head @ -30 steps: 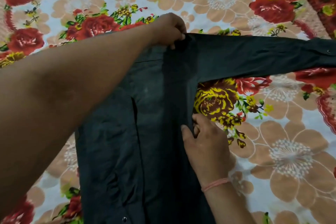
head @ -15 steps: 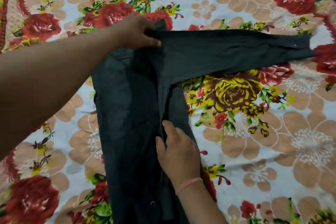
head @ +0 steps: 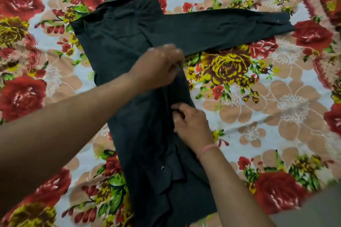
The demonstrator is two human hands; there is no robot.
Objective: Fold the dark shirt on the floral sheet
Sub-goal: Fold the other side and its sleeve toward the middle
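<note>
The sheet (head: 276, 116) under you is soft and printed with big red, yellow and peach flowers, so expect it to ruck if you drag cloth across it. Your shirt (head: 118, 46) lies flat on its middle, collar away from you, body already narrowed to a long strip. It looks light, limp and creasy, so it will slump wherever unsupported; take it by seams and folded edges, not mid-panel. One sleeve (head: 230, 29) stretches out to the right; lift it near the shoulder and cuff together. Your left hand (head: 156, 68) is closed, pinching the edge by the armpit. Your right hand (head: 191, 123) has its fingers curled onto the side fold below; whether it pinches cloth I cannot tell. A small snap (head: 163, 168) shows near the hem. No readable label or writing.
</note>
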